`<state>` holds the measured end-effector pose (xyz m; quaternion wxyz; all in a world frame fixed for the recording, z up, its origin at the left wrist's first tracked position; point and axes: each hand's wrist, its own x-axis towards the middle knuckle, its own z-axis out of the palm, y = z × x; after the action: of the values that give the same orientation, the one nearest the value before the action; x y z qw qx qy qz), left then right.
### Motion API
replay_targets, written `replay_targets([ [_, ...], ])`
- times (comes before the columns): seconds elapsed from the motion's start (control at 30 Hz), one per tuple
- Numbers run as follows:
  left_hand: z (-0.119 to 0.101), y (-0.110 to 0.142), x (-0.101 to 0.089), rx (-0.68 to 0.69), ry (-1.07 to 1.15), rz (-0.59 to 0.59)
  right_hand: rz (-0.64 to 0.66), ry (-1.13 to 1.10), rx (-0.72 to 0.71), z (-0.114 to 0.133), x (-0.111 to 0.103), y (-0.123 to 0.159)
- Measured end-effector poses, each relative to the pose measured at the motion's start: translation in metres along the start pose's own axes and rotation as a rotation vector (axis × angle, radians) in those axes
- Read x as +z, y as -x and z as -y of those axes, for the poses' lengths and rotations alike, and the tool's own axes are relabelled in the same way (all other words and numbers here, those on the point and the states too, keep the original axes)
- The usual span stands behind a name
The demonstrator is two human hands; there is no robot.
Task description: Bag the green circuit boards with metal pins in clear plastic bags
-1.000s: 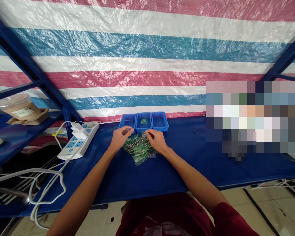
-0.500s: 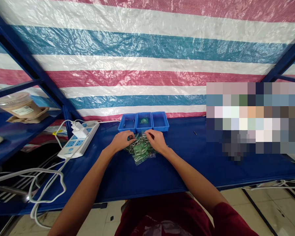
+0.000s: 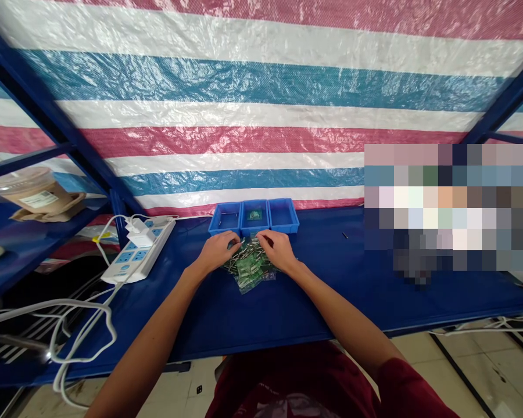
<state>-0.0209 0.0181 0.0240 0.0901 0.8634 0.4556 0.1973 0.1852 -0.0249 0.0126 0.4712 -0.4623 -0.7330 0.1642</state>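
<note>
A loose pile of thin metal pins or screws and small clear packets with green contents lies on the blue table between my hands. My left hand is at the pile's left edge, its thumb and fingers curled together. On the other side, my right hand pinches with thumb and forefinger at the top of the pile. Whatever is between the fingertips of either hand is too small to make out. Just behind are three blue trays: the left tray has a few thin pieces, the middle tray a green packet, the right tray no visible contents.
A white power strip with a plugged-in adapter and looping white cables occupies the left side. One small dark pin lies to the right. A lidded cup rests on the left shelf. The far right is pixelated.
My left thumb and fingers have drawn closer together, and that hand has shifted slightly right. My right hand stays nearly in place at the pile.
</note>
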Motion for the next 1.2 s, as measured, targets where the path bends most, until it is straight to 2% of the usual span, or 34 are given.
replay_targets([
  [0.2, -0.017, 0.001, 0.004, 0.009, 0.265, -0.069, -0.025, -0.020, 0.002, -0.001, 0.001, 0.000],
  [0.37, -0.027, 0.003, 0.004, -0.024, 0.447, -0.220, -0.002, -0.056, -0.024, -0.001, 0.001, 0.000],
  [0.53, -0.033, 0.005, 0.002, -0.084, 0.643, -0.193, 0.067, -0.069, -0.083, -0.001, 0.002, 0.001],
  [0.77, -0.033, 0.004, 0.004, -0.136, 0.752, -0.267, 0.063, -0.054, -0.083, -0.004, 0.002, 0.001],
  [0.97, -0.034, 0.003, 0.006, -0.154, 0.876, -0.254, 0.020, -0.048, -0.083, -0.004, 0.003, 0.001],
  [1.1, -0.035, 0.003, 0.006, -0.176, 0.872, -0.255, -0.043, -0.032, -0.037, -0.005, 0.003, 0.001],
  [1.2, -0.036, 0.004, 0.006, -0.187, 0.838, -0.286, -0.033, -0.026, -0.026, -0.004, 0.003, 0.000],
])
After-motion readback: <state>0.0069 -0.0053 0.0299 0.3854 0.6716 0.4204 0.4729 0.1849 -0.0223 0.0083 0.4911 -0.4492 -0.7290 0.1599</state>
